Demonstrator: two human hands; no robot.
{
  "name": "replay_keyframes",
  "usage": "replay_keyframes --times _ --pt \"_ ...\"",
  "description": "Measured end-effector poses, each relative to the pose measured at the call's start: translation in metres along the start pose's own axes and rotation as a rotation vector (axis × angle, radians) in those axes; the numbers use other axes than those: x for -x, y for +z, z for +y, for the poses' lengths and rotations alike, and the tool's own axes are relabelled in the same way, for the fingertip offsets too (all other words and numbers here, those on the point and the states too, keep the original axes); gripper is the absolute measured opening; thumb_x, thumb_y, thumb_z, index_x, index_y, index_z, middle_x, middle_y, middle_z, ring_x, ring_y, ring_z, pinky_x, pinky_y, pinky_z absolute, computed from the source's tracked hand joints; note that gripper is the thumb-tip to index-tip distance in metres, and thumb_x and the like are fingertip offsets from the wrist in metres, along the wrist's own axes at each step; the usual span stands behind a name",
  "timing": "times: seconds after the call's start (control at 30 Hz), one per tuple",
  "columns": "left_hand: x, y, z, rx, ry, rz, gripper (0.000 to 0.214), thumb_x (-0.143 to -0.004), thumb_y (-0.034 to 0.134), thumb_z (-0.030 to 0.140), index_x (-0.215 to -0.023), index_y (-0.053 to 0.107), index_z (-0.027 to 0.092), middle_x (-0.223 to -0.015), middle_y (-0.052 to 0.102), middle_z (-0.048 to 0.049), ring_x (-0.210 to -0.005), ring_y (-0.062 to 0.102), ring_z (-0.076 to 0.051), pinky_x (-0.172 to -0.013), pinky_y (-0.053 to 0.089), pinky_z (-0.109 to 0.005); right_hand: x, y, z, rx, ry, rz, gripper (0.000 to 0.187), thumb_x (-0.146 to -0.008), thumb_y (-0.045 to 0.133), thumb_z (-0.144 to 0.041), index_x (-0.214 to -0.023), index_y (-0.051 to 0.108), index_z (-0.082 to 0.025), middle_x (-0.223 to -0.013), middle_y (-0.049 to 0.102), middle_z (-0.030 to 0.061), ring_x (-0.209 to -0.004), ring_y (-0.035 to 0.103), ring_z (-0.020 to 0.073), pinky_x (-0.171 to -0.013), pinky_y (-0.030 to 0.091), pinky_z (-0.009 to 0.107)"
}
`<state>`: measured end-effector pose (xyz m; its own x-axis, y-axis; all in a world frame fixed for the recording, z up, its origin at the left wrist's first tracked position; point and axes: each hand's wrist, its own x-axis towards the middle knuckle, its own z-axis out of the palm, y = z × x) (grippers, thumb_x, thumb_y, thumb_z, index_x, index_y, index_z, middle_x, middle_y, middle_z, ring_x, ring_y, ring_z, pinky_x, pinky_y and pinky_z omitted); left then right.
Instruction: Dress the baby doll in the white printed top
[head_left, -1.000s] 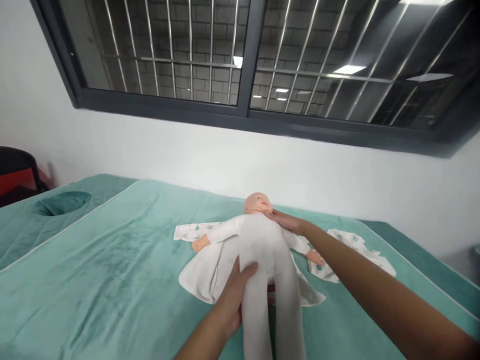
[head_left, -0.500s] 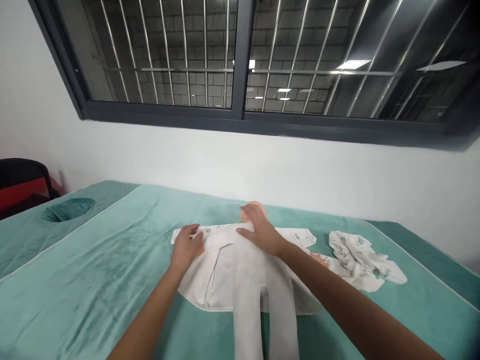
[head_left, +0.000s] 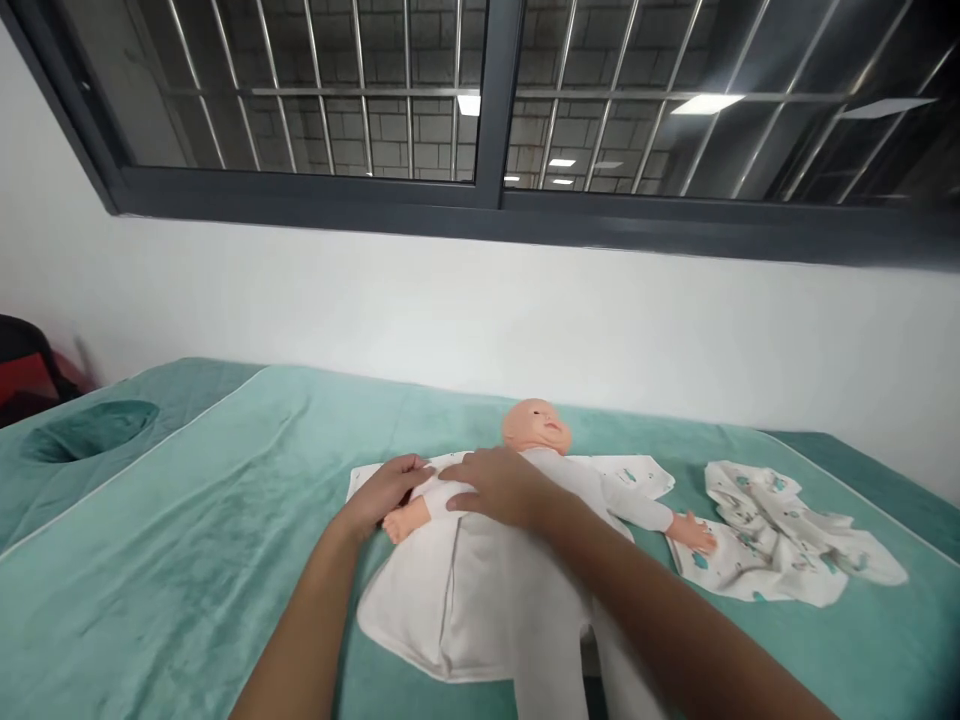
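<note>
A baby doll [head_left: 534, 428] in a white bodysuit lies on its back on a teal-covered bed [head_left: 187, 520], head toward the wall. Under it is spread an open white garment [head_left: 420, 610] with printed sleeves. My left hand [head_left: 386, 492] rests on the garment's left sleeve beside the doll's small hand, fingers curled around the doll's forearm. My right hand [head_left: 495, 487] lies flat on the doll's chest near its left shoulder, fingers stretched out. The doll's other arm [head_left: 660, 520] stretches out to the right.
A crumpled white printed cloth [head_left: 780, 545] lies on the bed to the right. A round face hole [head_left: 90, 430] is in the bed at far left. A white wall and a barred dark window [head_left: 480, 110] stand behind. A dark and red object [head_left: 26, 365] is at left.
The doll's head, covered by my right hand half a second ago, now shows. My right hand slid down to the chest; my left hand moved right to the doll's arm.
</note>
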<state>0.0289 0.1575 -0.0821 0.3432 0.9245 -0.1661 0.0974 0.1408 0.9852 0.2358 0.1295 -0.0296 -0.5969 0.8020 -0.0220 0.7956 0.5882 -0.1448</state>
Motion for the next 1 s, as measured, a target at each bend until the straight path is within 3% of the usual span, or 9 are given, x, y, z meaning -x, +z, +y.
replay_keyframes --times 0.17,0.4,0.5,0.57,0.67,0.73,0.8,0.9,1.0 --pt "0.007 0.002 0.001 0.529 0.081 0.097 0.031 -0.070 0.071 0.036 -0.068 0.046 0.018 -0.063 0.048 0.0054 -0.058 0.047 -0.009 -0.056 0.038 -0.020 0.016 -0.011 0.022 -0.004 0.154 0.074 0.033 -0.096 0.039 -0.046 -0.112 0.066 -0.036 -0.095 0.062 0.0039 -0.090 0.056 0.0192 -0.075 0.037 0.031" --pt "0.027 0.039 0.009 0.598 0.178 -0.063 0.042 -0.080 0.064 0.043 -0.062 0.035 0.019 -0.053 0.031 0.0080 -0.047 0.032 -0.005 -0.048 0.030 -0.018 -0.002 0.007 0.019 0.088 0.212 0.052 0.027 -0.092 0.048 -0.041 -0.101 0.069 -0.026 -0.092 0.064 0.0073 -0.089 0.056 0.0228 -0.083 0.037 0.037" --pt "0.026 0.055 0.004 0.405 0.178 -0.082 0.038 -0.083 0.061 0.046 -0.069 0.040 0.018 -0.056 0.034 0.0083 -0.045 0.031 -0.004 -0.046 0.025 -0.017 0.003 0.004 0.015 0.060 0.205 0.142 0.028 -0.094 0.045 -0.038 -0.108 0.065 -0.023 -0.102 0.064 0.0071 -0.098 0.056 0.0218 -0.087 0.038 0.034" --pt "0.023 0.058 -0.002 0.212 0.173 -0.006 0.036 -0.084 0.056 0.051 -0.073 0.043 0.019 -0.054 0.036 0.0087 -0.041 0.033 -0.004 -0.044 0.025 -0.019 0.022 -0.001 0.018 -0.028 0.252 0.322 0.030 -0.097 0.039 -0.037 -0.107 0.063 -0.023 -0.105 0.065 0.0047 -0.099 0.056 0.0180 -0.084 0.038 0.029" --pt "0.017 0.055 -0.010 -0.130 0.152 0.142 0.036 -0.084 0.052 0.057 -0.081 0.048 0.021 -0.055 0.042 0.0080 -0.041 0.040 -0.008 -0.046 0.030 -0.022 0.067 -0.003 0.034 -0.102 0.579 0.616 0.044 -0.098 0.031 -0.046 -0.083 0.063 -0.020 -0.083 0.065 0.0036 -0.076 0.056 0.0153 -0.067 0.036 0.025" --pt "0.014 0.058 -0.015 -0.387 0.122 0.260 0.036 -0.081 0.055 0.057 -0.086 0.049 0.022 -0.060 0.050 0.0056 -0.050 0.050 -0.012 -0.050 0.033 -0.023 0.099 0.002 0.050 -0.063 0.845 0.583 0.054 -0.097 0.029 -0.052 -0.068 0.060 -0.020 -0.069 0.063 0.0049 -0.065 0.053 0.0166 -0.059 0.031 0.027" --pt "0.013 0.066 -0.018 -0.670 0.079 0.392 0.036 -0.079 0.057 0.055 -0.093 0.050 0.023 -0.068 0.059 0.0016 -0.065 0.059 -0.019 -0.055 0.034 -0.026 0.122 0.008 0.065 -0.074 0.968 0.420 0.059 -0.095 0.028 -0.056 -0.062 0.061 -0.020 -0.070 0.064 0.0077 -0.066 0.055 0.0192 -0.059 0.031 0.028" --pt "0.014 0.081 -0.020 -0.950 0.029 0.528 0.039 -0.083 0.053 0.053 -0.108 0.048 0.023 -0.083 0.068 -0.0053 -0.079 0.064 -0.027 -0.060 0.033 -0.030 0.137 0.015 0.080 -0.159 0.976 0.252 0.065 -0.095 0.024 -0.059 -0.063 0.064 -0.018 -0.074 0.067 0.0121 -0.070 0.061 0.0225 -0.065 0.037 0.031" --pt "0.016 0.085 -0.023 -1.003 0.021 0.601 0.041 -0.088 0.047 0.049 -0.118 0.045 0.021 -0.096 0.069 -0.0097 -0.086 0.065 -0.028 -0.063 0.034 -0.031 0.139 0.020 0.086 -0.206 0.908 0.256 0.068 -0.095 0.023 -0.060 -0.065 0.065 -0.016 -0.065 0.065 0.0134 -0.067 0.063 0.0228 -0.071 0.042 0.033"
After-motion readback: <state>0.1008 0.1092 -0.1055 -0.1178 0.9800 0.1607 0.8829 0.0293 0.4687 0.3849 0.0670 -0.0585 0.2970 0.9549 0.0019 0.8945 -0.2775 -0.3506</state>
